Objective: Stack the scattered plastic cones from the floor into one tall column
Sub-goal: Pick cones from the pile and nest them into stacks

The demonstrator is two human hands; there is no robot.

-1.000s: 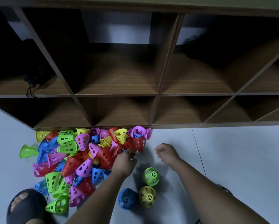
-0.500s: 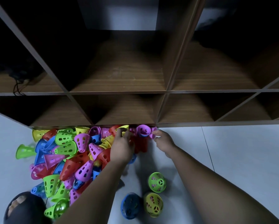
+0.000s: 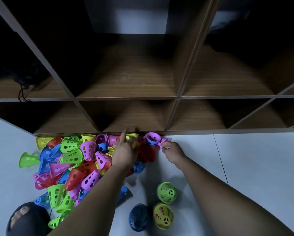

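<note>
A heap of perforated plastic cones (image 3: pixel 71 159) in green, purple, red, blue and yellow lies on the white floor against the shelf's foot. My left hand (image 3: pixel 124 154) reaches over the heap's far right part with its fingers stretched out, touching yellow and red cones there; motion blur hides the fingertips. My right hand (image 3: pixel 172 152) pinches a purple cone (image 3: pixel 164 143) at the heap's right edge. Just left of it stands a purple cone with a blue one inside (image 3: pixel 153 138). Apart from the heap stand three upright cones: green (image 3: pixel 166 192), yellow (image 3: pixel 163 216) and blue (image 3: pixel 139 217).
A dark wooden cubby shelf (image 3: pixel 160 97) fills the upper view, its base right behind the heap. A black cable (image 3: pixel 23 89) hangs in the left cubby. A black slipper (image 3: pixel 21 218) sits at the bottom left. White tiled floor (image 3: pixel 253 167) spreads to the right.
Both hands moved forward from the near side of the heap to the shelf's foot. My right hand, a loose fist before, now pinches the purple cone. The view has moved closer.
</note>
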